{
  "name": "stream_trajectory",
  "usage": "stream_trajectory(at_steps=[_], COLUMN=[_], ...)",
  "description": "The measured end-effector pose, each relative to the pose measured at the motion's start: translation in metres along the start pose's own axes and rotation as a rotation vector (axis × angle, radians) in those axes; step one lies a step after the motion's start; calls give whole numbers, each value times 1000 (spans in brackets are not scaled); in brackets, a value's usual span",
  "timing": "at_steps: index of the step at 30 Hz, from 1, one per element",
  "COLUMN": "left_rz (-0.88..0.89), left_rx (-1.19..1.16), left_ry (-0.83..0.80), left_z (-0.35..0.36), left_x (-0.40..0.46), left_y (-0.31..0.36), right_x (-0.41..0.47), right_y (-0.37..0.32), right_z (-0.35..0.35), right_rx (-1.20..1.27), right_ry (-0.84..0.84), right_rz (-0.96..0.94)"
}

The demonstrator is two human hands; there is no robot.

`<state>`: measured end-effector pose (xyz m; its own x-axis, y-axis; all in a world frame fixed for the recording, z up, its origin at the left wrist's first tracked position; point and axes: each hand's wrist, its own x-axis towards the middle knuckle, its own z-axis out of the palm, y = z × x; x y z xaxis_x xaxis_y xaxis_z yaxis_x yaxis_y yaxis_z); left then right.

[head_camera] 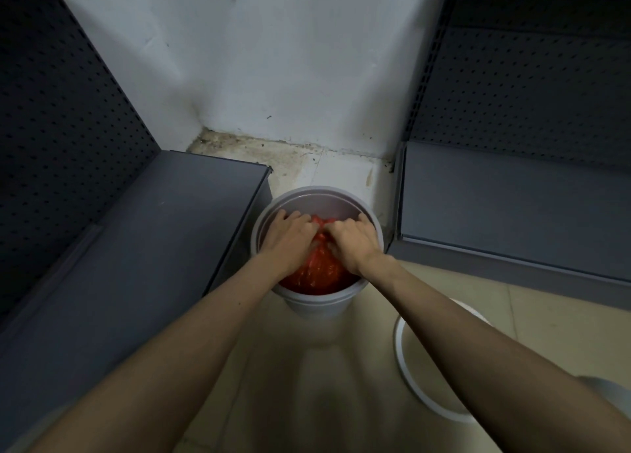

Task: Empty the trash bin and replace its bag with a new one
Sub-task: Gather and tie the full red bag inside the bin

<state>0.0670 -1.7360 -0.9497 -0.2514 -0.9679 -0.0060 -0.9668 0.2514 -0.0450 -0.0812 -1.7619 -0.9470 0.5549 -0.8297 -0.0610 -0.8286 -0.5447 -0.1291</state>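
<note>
Bin (317,304) wedged between shelves (136,247); left hand (290,236) and right hand (355,241) inside, fingers curled gripping red bag (316,275).

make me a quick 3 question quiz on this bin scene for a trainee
1. True or false: the red plastic bag lies inside the round grey plastic bin.
2. Which hands grip the bag? A. left hand only B. right hand only C. both hands
3. Fill in: the white round ring lies on the beige tiled ___ beside the bin.

Key
1. True: the bag sits within the bin's rim.
2. C: both hands bunch the bag's top, fingers curled into the plastic.
3. Floor: the ring rests there on the person's right.
</note>
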Motion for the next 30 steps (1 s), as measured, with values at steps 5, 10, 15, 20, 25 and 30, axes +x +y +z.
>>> stream_trajectory(at_steps=[5,10,15,20,25,30], left_rz=[10,-7,-46,-90,-92,-122], left_rx=[64,43,2,-59,-45,-48], left_ry=[-1,69,64,79,55,12], left_z=[-16,-49,-120,-237,-383,-539], left_x=[2,2,-4,-18,-42,-78], left_y=[2,2,4,11,14,26], right_x=[2,5,-8,-30,-58,-93], right_y=[-2,-3,-12,-27,-48,-72], right_z=[-13,-47,-116,-233,-380,-533], right_rx=[-11,9,58,75,73,107], right_ry=[15,97,135,127,120,21], right_rz=[-6,-19,-6,-32,-109,-207])
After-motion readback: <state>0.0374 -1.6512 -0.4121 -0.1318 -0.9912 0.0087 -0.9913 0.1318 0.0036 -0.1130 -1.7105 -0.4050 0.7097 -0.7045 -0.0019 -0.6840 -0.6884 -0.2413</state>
